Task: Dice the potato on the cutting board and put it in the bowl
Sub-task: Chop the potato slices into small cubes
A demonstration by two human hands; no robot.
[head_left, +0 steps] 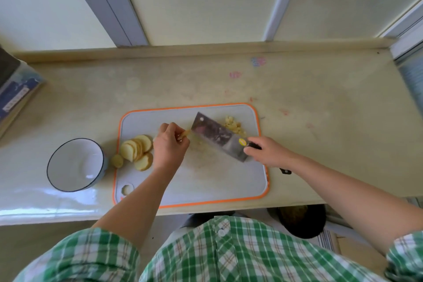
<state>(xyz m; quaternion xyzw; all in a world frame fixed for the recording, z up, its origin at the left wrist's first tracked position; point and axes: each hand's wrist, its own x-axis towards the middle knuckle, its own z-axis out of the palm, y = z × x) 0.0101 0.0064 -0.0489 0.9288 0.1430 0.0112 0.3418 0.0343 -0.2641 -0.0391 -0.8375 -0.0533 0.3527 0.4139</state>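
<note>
one: two hands are over the cutting board [206, 181]. what has each got?
two: the left hand [169, 146] pinches a small bunch of potato strips [184, 134] between thumb and fingertips, right at the front end of the cleaver [217, 137]. the right hand [267, 151] is clenched round the cleaver's dark handle, with the blade tilted so its flat side shows. i can't tell if the edge touches the board.
one: and the rest of the potato?
two: all on the board. a fan of round slices [137, 146] leans near the left edge, and a small end piece [117, 160] lies at the orange rim, between the slices and the bowl [68, 162]. a heap of diced bits [233, 125] sits beyond the blade, toward the far right corner.
one: where's the bowl?
two: it stands upright on the counter [320, 110], just left of the board. it's white inside with a dark rim.
one: anything else?
two: a printed box [16, 89] is at the counter's far left, and a green plaid shirt [229, 254] fills the bottom.
</note>
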